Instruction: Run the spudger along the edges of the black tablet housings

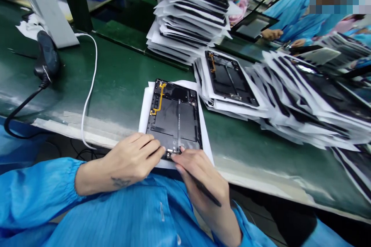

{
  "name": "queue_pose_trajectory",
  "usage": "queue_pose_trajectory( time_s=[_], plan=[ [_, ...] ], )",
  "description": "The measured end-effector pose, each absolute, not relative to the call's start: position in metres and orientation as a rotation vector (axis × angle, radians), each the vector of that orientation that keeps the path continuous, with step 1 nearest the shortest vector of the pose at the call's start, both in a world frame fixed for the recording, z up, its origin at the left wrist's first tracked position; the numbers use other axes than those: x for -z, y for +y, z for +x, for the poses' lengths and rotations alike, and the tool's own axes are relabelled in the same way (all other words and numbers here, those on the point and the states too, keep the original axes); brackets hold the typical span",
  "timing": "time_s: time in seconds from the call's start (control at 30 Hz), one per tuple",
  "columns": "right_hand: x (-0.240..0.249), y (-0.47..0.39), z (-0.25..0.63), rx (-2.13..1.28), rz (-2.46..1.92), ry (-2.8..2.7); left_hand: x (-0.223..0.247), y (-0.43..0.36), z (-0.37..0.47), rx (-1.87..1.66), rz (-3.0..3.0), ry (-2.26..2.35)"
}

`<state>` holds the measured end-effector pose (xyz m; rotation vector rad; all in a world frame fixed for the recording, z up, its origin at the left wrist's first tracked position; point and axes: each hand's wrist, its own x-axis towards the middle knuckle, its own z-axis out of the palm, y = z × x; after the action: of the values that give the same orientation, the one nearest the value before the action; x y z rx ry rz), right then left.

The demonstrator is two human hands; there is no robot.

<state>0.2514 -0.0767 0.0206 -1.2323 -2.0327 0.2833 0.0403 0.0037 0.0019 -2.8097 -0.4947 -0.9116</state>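
Observation:
An opened tablet housing lies on white paper sheets at the table's front edge. It is black inside, with a yellow flex cable at its left side. My left hand is closed over the housing's lower left corner, its fingers curled and one fingertip beside a small circuit board at the near edge; its thumb is hidden. My right hand grips a thin black pen-shaped tool slanting under the palm. Its thumb and index fingertips touch the near edge beside that board.
Stacks of tablet housings between paper sheets stand behind and to the right. At left are a white stand, a white cable and a dark corded device. Other people in blue and pink work across the table.

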Motion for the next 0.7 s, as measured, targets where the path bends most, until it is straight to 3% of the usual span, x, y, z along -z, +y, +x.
queue_pose_trajectory(
  time_s=[0.2, 0.33, 0.53, 0.63, 0.7],
  plan=[
    [-0.023, -0.086, 0.245, -0.090, -1.210, -2.315, 0.001, -0.003, 0.046, 0.853, -2.726, -0.442],
    [-0.016, -0.081, 0.252, -0.332, -1.221, -2.003, 0.001, 0.004, 0.031, 0.907, -2.972, -0.505],
    [-0.001, -0.071, 0.267, -0.481, -1.292, -1.533, -0.025, 0.041, 0.016, 1.355, -3.464, -1.852],
    [0.002, -0.072, 0.264, -0.512, -1.275, -1.474, -0.041, 0.049, 0.029, 1.591, -3.209, -2.762],
    [0.004, -0.072, 0.259, -0.525, -1.254, -1.406, -0.043, 0.053, 0.044, 1.702, -3.065, -3.034]
  ],
)
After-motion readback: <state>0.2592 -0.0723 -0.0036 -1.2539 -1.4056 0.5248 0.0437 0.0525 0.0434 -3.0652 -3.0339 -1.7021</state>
